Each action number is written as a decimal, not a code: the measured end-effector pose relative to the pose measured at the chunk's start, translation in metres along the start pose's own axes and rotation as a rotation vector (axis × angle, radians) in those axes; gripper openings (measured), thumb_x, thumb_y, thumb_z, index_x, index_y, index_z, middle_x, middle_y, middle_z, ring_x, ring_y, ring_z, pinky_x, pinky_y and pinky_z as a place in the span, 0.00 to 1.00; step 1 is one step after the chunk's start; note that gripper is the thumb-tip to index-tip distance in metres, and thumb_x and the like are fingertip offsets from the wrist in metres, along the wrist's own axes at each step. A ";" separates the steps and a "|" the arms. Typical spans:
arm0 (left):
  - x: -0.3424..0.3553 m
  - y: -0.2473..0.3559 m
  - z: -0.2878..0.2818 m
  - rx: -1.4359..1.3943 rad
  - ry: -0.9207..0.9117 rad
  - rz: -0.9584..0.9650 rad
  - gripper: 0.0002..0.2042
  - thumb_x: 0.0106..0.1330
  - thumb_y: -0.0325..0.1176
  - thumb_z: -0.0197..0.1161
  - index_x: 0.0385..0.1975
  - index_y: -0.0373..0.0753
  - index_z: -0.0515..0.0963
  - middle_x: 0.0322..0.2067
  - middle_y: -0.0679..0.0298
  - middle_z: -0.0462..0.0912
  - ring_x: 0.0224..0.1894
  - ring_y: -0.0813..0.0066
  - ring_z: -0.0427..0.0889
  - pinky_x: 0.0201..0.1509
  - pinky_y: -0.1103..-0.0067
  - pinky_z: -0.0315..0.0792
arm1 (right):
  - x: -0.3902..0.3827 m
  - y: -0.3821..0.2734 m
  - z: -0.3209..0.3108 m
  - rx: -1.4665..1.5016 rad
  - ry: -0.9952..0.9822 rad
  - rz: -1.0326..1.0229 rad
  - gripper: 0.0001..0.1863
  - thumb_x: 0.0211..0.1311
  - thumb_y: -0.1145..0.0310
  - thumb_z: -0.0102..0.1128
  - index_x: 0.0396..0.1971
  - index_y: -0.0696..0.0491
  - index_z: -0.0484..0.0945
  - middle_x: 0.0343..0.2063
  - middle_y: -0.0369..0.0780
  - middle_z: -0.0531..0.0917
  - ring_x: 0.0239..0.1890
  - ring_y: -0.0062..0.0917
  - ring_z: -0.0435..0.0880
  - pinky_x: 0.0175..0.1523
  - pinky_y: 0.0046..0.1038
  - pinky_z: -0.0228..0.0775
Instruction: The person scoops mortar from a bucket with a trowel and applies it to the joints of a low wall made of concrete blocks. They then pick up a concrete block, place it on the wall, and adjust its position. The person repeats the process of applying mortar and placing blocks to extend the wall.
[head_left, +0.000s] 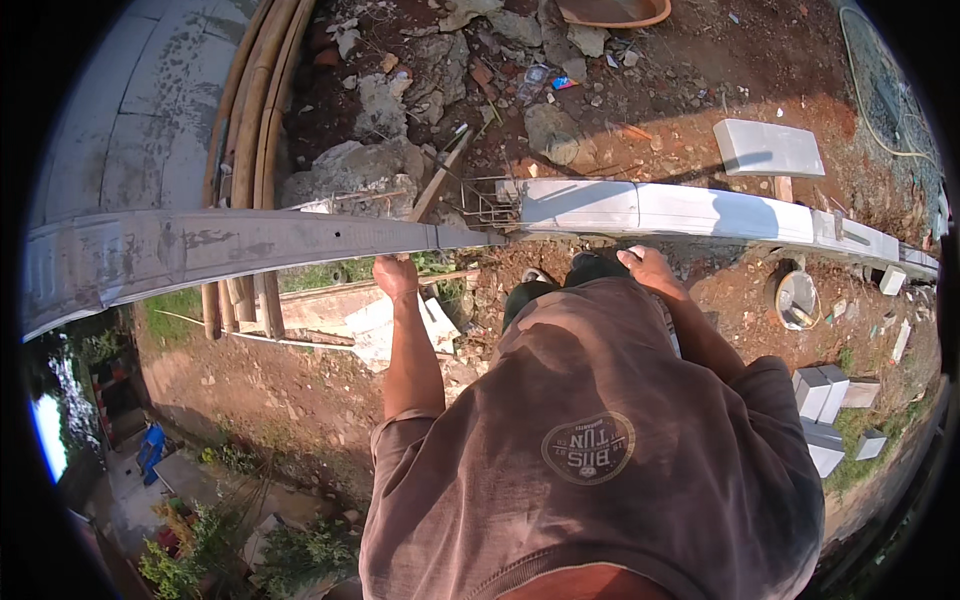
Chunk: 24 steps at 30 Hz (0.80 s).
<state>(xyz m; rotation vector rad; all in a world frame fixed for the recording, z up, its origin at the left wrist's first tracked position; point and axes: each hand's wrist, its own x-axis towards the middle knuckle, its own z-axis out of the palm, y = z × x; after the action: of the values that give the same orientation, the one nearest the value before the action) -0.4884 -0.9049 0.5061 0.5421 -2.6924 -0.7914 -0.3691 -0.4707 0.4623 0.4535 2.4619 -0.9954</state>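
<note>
My left hand [396,276] is closed, its knuckles close to the near edge of a long grey wall top [290,238]. Its fingers curl out of sight, so what they hold, if anything, cannot be made out. Beside my dark-trousered leg [594,268], my right hand [645,267] is also closed, with the thumb on top. It lies just short of a row of pale wall blocks [715,212]; anything in its grip is hidden. A wire and rebar cage [490,204] sits between the grey wall top and the pale blocks.
Bamboo poles [255,120] cross behind the wall top at left. A loose pale block [768,148] lies beyond the wall. At right stand a bucket [797,298] and stacked blocks [822,392]. Rubble [385,105] and an orange basin [615,10] lie on the far side.
</note>
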 end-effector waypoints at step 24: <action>0.004 0.014 -0.021 -0.148 -0.114 0.047 0.13 0.66 0.40 0.58 0.27 0.37 0.69 0.26 0.66 0.70 0.32 0.77 0.65 0.40 0.78 0.64 | 0.093 -0.134 0.084 0.446 -0.071 -0.266 0.63 0.39 0.43 0.71 0.66 0.58 0.40 0.66 0.52 0.46 0.69 0.41 0.43 0.71 0.32 0.38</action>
<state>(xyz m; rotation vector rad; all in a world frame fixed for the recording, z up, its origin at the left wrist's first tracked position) -0.4883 -0.9055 0.5313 0.4085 -2.7082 -1.0271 -0.4851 -0.6107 0.4366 0.2212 2.2690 -1.6528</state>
